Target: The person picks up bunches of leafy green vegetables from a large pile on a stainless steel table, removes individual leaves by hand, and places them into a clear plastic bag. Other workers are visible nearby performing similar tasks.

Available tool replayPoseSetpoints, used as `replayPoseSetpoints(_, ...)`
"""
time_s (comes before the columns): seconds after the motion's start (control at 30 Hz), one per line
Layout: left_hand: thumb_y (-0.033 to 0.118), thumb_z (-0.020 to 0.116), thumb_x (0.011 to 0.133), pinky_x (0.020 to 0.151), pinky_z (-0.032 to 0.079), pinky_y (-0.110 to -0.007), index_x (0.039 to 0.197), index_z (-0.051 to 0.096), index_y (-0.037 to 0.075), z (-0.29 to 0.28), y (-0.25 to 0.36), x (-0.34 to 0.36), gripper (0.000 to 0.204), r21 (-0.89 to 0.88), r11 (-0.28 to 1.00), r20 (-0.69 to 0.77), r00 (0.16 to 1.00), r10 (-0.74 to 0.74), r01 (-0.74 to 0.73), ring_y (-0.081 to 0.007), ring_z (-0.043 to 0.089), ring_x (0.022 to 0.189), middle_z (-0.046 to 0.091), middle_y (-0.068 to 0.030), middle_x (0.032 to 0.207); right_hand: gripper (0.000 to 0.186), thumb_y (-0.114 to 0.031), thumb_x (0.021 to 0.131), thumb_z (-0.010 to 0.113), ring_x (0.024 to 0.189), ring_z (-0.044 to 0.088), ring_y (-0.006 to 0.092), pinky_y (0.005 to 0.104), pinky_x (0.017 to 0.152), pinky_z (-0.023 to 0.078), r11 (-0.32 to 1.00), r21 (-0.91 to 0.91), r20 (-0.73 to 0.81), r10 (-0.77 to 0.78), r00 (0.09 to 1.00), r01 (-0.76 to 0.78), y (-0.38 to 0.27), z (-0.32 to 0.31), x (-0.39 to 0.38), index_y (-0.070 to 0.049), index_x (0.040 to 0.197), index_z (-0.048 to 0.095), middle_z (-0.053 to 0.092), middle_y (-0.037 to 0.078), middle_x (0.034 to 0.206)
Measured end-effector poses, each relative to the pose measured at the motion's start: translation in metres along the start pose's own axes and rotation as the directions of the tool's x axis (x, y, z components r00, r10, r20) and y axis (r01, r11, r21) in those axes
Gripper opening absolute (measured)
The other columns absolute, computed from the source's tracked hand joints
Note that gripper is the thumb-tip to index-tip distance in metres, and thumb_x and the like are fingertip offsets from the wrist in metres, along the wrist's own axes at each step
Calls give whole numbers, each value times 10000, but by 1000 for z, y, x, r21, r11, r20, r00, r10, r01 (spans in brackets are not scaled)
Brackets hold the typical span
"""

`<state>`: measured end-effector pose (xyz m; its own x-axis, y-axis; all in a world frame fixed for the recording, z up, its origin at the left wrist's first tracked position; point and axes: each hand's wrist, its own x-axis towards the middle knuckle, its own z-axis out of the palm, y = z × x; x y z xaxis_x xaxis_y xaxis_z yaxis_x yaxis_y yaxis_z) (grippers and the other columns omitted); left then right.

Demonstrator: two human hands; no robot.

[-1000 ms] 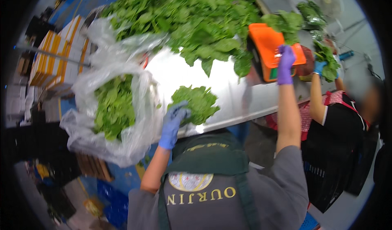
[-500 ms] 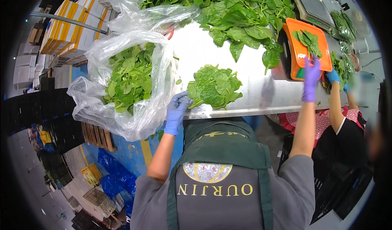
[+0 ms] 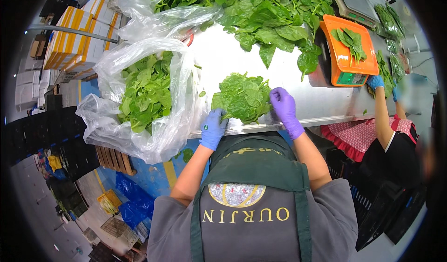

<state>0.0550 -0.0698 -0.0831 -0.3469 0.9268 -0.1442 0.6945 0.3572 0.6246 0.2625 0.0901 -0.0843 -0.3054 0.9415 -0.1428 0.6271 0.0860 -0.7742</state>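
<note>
A rounded bunch of leafy greens [image 3: 244, 97] lies on the metal table near its front edge, between my hands. My left hand [image 3: 214, 129], in a blue glove, is closed around the stems at the bunch's lower left. In a purple glove, my right hand [image 3: 285, 109] has its fingers curled against the right edge of the leaves. Loose green leaves [image 3: 351, 43] rest in an orange tray [image 3: 368, 69] on a scale to the right. At the left stands an open clear plastic bag [image 3: 184, 71] filled with leafy greens [image 3: 146, 90].
A large heap of greens [image 3: 274, 15] covers the table's far side. Another scale [image 3: 356, 3] stands at the far right. A co-worker's blue-gloved hand [image 3: 375, 81] is beside the orange tray. White and yellow boxes [image 3: 77, 38] are stacked beyond the bag.
My right hand has moved left from the orange tray to the bunch, leaving leaves in the tray. My left hand has shifted slightly right along the bunch's lower edge.
</note>
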Motion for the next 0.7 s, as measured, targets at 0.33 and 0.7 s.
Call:
replayPoseSetpoints(0.33, 73, 627, 743, 727, 481, -301, 890, 619, 18, -22, 2, 22, 158, -418, 909, -107, 994, -33, -15, -211, 622, 792, 635, -126, 876, 86, -117, 775, 606, 669, 587, 228, 335, 629, 452, 940, 119, 22, -324, 946, 320, -60, 6, -14, -84, 854, 617, 594, 70, 778)
replayPoseSetpoints(0.7, 26, 535, 841, 759, 454, -236, 1089, 527, 1, -21, -28, 3, 250, -707, 699, -108, 961, -253, 104, -109, 539, 801, 574, -52, 951, 87, -173, 721, 598, 746, 550, 239, 363, 648, 424, 425, -177, 537, -714, 449, 888, -74, 111, -30, -114, 783, 581, 525, 61, 743)
